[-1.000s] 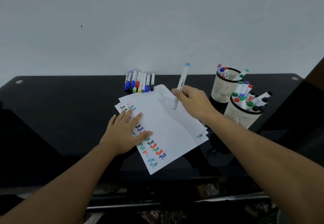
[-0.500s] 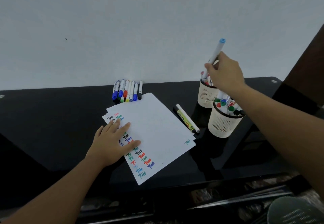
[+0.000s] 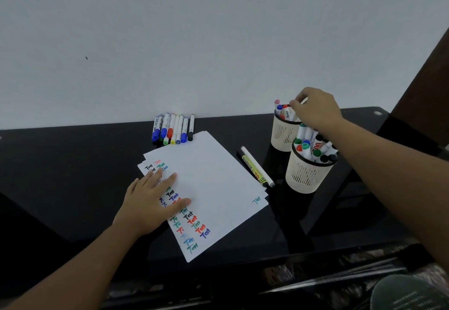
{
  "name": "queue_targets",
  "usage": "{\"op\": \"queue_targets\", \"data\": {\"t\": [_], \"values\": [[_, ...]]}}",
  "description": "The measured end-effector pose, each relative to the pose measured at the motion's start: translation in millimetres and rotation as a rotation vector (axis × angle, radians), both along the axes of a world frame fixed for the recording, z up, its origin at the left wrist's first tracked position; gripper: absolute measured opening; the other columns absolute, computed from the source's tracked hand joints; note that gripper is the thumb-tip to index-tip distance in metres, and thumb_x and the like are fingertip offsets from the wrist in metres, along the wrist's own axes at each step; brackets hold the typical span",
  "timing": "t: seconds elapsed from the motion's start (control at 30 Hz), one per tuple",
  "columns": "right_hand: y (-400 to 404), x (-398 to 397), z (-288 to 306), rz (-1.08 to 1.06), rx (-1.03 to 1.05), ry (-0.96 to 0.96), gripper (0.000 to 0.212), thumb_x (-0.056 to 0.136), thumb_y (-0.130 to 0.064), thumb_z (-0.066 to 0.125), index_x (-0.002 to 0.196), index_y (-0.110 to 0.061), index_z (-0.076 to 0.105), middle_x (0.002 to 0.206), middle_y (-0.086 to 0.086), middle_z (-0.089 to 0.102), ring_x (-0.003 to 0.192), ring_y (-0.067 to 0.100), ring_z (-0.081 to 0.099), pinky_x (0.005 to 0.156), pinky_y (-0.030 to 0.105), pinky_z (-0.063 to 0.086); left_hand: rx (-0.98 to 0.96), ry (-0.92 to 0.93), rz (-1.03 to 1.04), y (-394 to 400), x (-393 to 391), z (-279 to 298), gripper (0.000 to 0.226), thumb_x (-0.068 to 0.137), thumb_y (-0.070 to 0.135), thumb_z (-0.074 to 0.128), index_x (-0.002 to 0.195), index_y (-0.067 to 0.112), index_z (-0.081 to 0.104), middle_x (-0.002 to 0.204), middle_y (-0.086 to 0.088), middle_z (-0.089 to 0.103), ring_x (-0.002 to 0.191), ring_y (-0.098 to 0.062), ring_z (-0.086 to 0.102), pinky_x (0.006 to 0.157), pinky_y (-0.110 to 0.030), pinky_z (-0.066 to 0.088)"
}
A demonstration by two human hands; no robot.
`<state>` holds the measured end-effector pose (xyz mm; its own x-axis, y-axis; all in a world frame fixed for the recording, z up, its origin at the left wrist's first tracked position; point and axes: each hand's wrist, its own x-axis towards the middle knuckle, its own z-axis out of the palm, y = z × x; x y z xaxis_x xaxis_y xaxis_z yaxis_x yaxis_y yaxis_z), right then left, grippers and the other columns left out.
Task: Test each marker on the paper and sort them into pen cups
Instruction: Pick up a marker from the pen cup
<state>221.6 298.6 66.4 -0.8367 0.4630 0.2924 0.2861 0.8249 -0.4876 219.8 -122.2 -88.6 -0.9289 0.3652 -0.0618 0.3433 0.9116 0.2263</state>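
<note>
A stack of white paper (image 3: 213,176) lies on the black table, with coloured "Test" marks down its left side. My left hand (image 3: 150,202) rests flat on those marks, fingers straight. Over the far cream pen cup (image 3: 283,134), my right hand (image 3: 315,110) curls its fingertips in a pinch on a marker lowered among the markers there; my hand hides most of that marker. The near pen cup (image 3: 306,176) is packed with several capped markers. A row of several markers (image 3: 173,128) lies at the wall behind the paper.
Two markers (image 3: 257,166), one white and one yellow-labelled, lie side by side between the paper and the cups. The glossy black table (image 3: 73,176) runs to a white wall. A dark brown post (image 3: 425,79) stands at the far right.
My right hand carried the light-blue capped marker from the paper up over the cups and has come down onto the far cup. The left hand stayed flat on the paper.
</note>
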Motion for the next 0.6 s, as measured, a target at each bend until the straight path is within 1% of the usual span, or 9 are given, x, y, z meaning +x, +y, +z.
{"op": "queue_targets", "data": {"t": [0.1,0.17,0.27,0.33,0.4,0.5,0.53,0.6], "values": [[-0.1,-1.1,-2.2,0.015,-0.003,-0.017,0.019,0.101,-0.038,0.062,0.107,-0.020,0.067,0.116,0.004,0.070,0.093,0.024,0.068,0.073,0.036,0.054,0.001,-0.007,0.002,-0.2,-0.4,-0.2,0.112,0.062,0.107,0.010,0.158,0.050,0.013,0.170,0.008,-0.001,0.156,-0.014,-0.006,0.126,-0.045,-0.005],[-2.0,-1.1,-1.4,0.016,0.012,-0.021,0.021,0.100,-0.040,0.062,0.107,-0.021,0.068,0.116,0.004,0.070,0.096,0.023,0.066,0.075,0.037,0.054,0.016,0.001,0.001,-0.1,-0.2,-0.4,0.112,0.062,0.107,0.011,0.158,0.050,0.015,0.170,0.008,0.000,0.156,-0.014,-0.005,0.126,-0.045,-0.003],[-9.4,0.3,1.3,0.025,0.059,-0.014,0.022,0.099,-0.044,0.061,0.111,-0.025,0.064,0.111,0.003,0.071,0.095,0.023,0.066,0.080,0.043,0.059,0.039,0.006,0.006,-0.6,-0.2,-1.1,0.113,0.061,0.107,0.013,0.158,0.049,0.018,0.170,0.008,0.002,0.156,-0.014,-0.002,0.126,-0.045,-0.002],[-18.4,1.4,5.5,0.048,0.103,0.018,0.022,0.100,-0.045,0.059,0.112,-0.027,0.062,0.103,0.000,0.072,0.092,0.023,0.067,0.078,0.043,0.059,0.054,-0.011,0.003,-0.2,-0.9,-0.6,0.115,0.060,0.107,0.016,0.158,0.047,0.020,0.170,0.007,0.005,0.156,-0.015,0.000,0.126,-0.046,-0.001],[-31.0,1.8,11.9,0.103,0.146,0.086,0.017,0.101,-0.043,0.058,0.109,-0.028,0.062,0.090,-0.005,0.071,0.087,0.021,0.067,0.075,0.040,0.057,0.107,-0.029,-0.001,0.5,-2.2,3.6,0.116,0.060,0.106,0.024,0.157,0.044,0.025,0.170,0.005,0.010,0.156,-0.017,0.005,0.126,-0.047,0.003],[-59.7,1.7,18.4,0.245,0.155,0.154,0.013,0.102,-0.038,0.057,0.104,-0.028,0.064,0.074,-0.013,0.064,0.077,0.016,0.064,0.072,0.037,0.055,0.185,-0.095,0.025,-0.8,-7.3,14.4,0.108,0.068,0.096,0.048,0.157,0.040,0.028,0.169,0.003,0.014,0.155,-0.022,0.012,0.125,-0.049,0.011],[-71.4,1.3,16.8,0.302,0.154,0.146,0.012,0.102,-0.037,0.057,0.103,-0.028,0.065,0.072,-0.014,0.063,0.075,0.014,0.063,0.073,0.037,0.055,0.182,-0.106,0.027,-1.5,-8.8,16.2,0.105,0.069,0.093,0.052,0.157,0.040,0.028,0.169,0.004,0.013,0.155,-0.022,0.012,0.125,-0.049,0.012],[-95.2,-3.6,5.3,0.421,0.169,0.090,0.012,0.101,-0.036,0.056,0.103,-0.029,0.066,0.075,-0.014,0.063,0.077,0.013,0.062,0.077,0.039,0.055,0.146,-0.084,0.013,-4.9,-10.2,13.8,0.102,0.070,0.094,0.049,0.155,0.041,0.032,0.169,0.005,0.014,0.154,-0.021,0.012,0.126,-0.049,0.011]]}}
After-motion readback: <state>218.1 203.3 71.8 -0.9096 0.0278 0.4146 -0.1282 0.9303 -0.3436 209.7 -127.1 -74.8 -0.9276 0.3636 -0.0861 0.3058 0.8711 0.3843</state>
